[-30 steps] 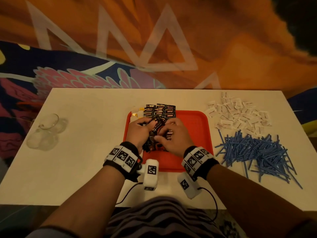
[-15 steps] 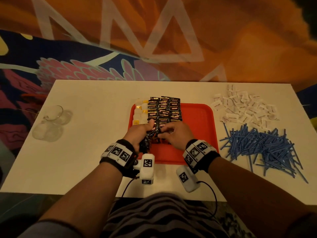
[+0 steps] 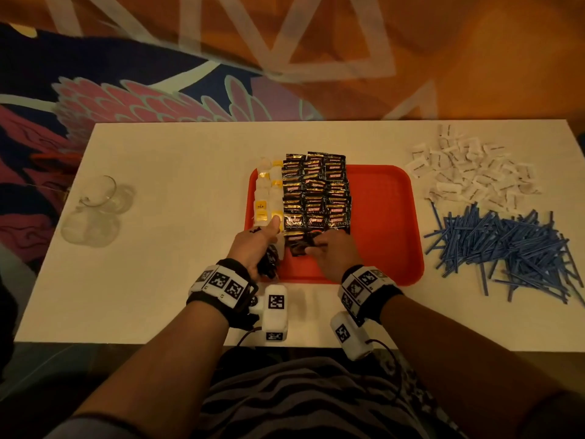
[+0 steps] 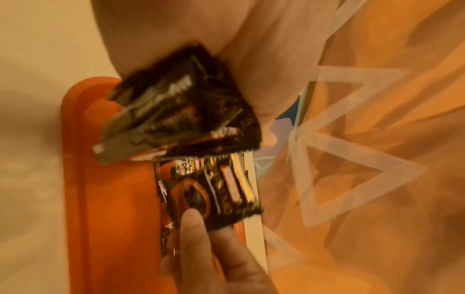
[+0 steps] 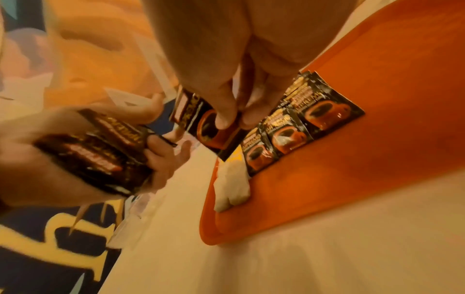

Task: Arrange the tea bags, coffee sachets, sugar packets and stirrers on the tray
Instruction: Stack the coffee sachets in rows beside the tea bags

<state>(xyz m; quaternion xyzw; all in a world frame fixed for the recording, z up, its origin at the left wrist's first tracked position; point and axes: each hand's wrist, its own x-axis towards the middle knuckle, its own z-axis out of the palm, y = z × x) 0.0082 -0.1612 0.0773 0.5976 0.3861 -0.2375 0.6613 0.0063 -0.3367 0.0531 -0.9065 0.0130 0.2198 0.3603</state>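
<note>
A: What is laid out, from the biggest thing down?

B: A long white table [image 3: 158, 217] is seen, with a flat red plastic tray [image 3: 383, 217] set at its middle near the near edge. On the tray's left part, black and gold coffee sachets [image 3: 316, 191] are arranged in three overlapping columns, and pale tea bags with yellow tags [image 3: 267, 198] are lined up just left of them. To the right of the tray, on the table, a heap of thin blue stirrers [image 3: 503, 245] is spread, and a pile of white sugar packets [image 3: 468, 172] lies beyond it, farther away. A clear glass cup [image 3: 98, 198] is lying on its side at the far left.

A: And the hands?

B: A small stack of sachets [image 5: 100, 147] is gripped in the left hand [image 3: 256, 248], fingers curled round it, over the tray's near left corner. A single coffee sachet [image 5: 208, 123] is pinched between thumb and fingers of the right hand [image 3: 335, 255], held just at the near end of the columns.
</note>
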